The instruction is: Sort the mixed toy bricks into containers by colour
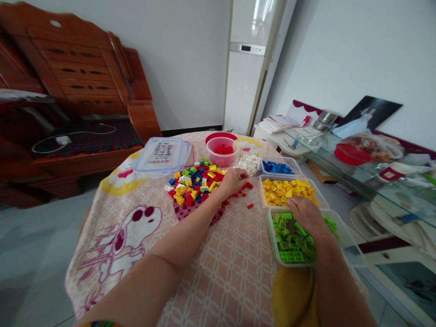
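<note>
While red pcs [250,185] lie nr L hand [232,181], R hand [307,216] overhangs tubs [271,236].

A: What do we have toward the table's [225,281] right edge?
B: Three clear rectangular boxes [272,240], open-topped, in a row: blue bricks [277,168] farthest, yellow bricks [274,190] next, green bricks [291,255] nearest.
A: Far edge?
B: We log a round tub [218,160] holding red bricks [224,149]; white bricks [248,164] heaped just right.
A: Left of the boxes?
B: We note a mixed-colour pile [197,184], loosely spread; small loose red pieces [250,206] between it and the yellow.
</note>
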Demonstrator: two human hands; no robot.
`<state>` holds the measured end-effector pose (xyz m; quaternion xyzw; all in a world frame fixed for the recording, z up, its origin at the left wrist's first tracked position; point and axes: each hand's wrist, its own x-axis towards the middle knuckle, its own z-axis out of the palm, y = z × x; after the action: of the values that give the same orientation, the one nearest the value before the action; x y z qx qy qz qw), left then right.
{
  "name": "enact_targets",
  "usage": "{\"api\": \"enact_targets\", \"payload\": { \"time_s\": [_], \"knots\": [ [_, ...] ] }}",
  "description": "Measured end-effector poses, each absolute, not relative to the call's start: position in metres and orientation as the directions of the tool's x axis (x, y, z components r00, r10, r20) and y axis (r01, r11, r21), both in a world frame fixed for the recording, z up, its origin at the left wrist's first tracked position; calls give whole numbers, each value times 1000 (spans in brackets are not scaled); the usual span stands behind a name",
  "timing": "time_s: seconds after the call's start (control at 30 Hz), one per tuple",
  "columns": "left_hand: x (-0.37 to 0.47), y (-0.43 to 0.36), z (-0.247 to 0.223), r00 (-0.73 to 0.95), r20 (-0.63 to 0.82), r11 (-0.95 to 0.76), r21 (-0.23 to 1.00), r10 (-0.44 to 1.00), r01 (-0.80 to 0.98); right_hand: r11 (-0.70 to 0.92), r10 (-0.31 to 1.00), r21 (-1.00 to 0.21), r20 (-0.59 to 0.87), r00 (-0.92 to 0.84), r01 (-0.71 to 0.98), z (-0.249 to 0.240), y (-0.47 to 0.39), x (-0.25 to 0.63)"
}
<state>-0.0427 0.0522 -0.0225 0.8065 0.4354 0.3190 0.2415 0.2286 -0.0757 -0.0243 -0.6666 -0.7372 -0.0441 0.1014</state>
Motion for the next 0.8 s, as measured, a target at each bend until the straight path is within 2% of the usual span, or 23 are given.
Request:
{"api": "enact_targets", "payload": {
  "time_s": [0.1, 0.27, 0.4, 0.53, 0.67, 0.8],
  "knots": [
    [-26, 36, -20, 473, 320, -549, 674, 821, 495, 101, 978, -74, 190, -85, 992, -24, -75, 228],
    [0, 10, -25, 610, 359, -684, 566, 706, 459, 91, 976, -60, 203, -77, 994, -24, -76, 228],
    [0, 8, -23, 625, 346, -696, 528, 700, 486, 96, 980, -62, 181, -83, 993, -21, -76, 228],
    [-14, 18, -16, 542, 319, -624, 498, 777, 602, 107, 978, -72, 188, -92, 992, -22, -75, 228],
    [-33, 33, -15, 369, 262, -451, 441, 891, 776, 113, 970, -70, 225, -95, 991, -25, -76, 229],
    [-53, 50, -20, 233, 238, -313, 391, 943, 866, 91, 975, -69, 208, -75, 993, -25, -76, 228]
  ]
}}
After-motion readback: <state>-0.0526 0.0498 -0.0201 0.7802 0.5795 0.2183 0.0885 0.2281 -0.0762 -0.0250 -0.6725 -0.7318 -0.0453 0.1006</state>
